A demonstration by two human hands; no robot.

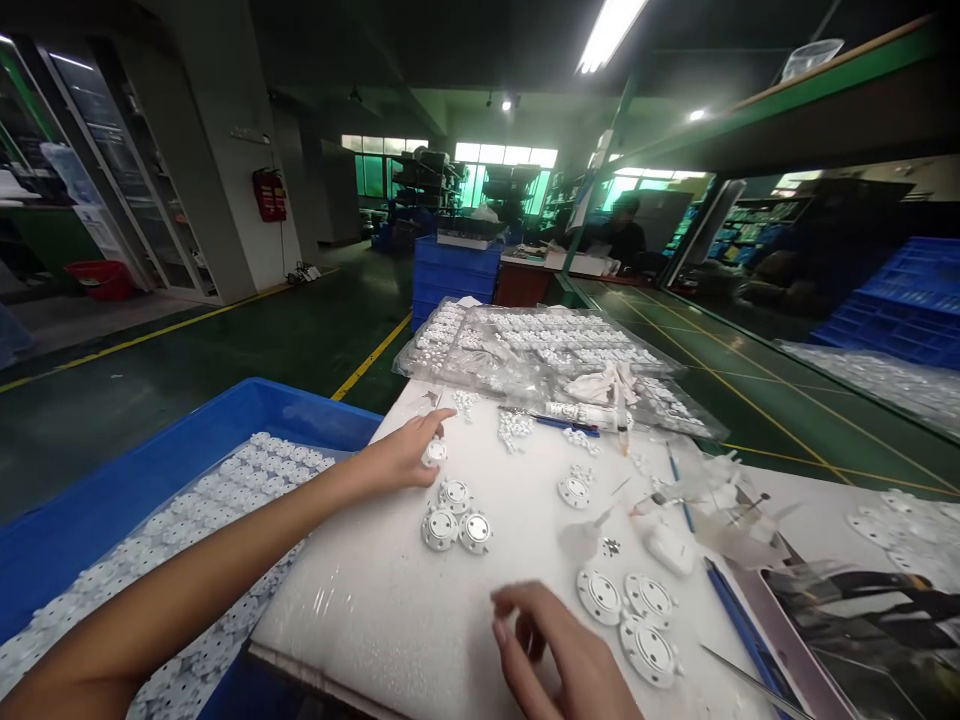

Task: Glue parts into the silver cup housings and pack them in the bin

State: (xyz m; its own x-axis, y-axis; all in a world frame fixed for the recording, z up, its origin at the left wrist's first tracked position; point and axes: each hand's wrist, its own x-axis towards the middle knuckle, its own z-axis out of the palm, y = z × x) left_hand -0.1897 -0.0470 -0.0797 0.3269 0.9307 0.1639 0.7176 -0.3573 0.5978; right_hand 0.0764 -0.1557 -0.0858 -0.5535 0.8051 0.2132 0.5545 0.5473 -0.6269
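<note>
My left hand reaches forward over the white foam sheet with its fingers closed round a small white round part at the sheet's far left. Three similar white discs lie in a cluster just to its right. Low in view, my right hand hovers over the sheet with the fingers curled in a loose pinch; I cannot make out anything in them. Three larger white discs lie just right of that hand.
A blue bin lined with plastic and full of white parts stands at the left. Clear trays of white parts lie at the back of the table. Syringes, blue pens, tweezers and scraps lie at the right. A person sits far off.
</note>
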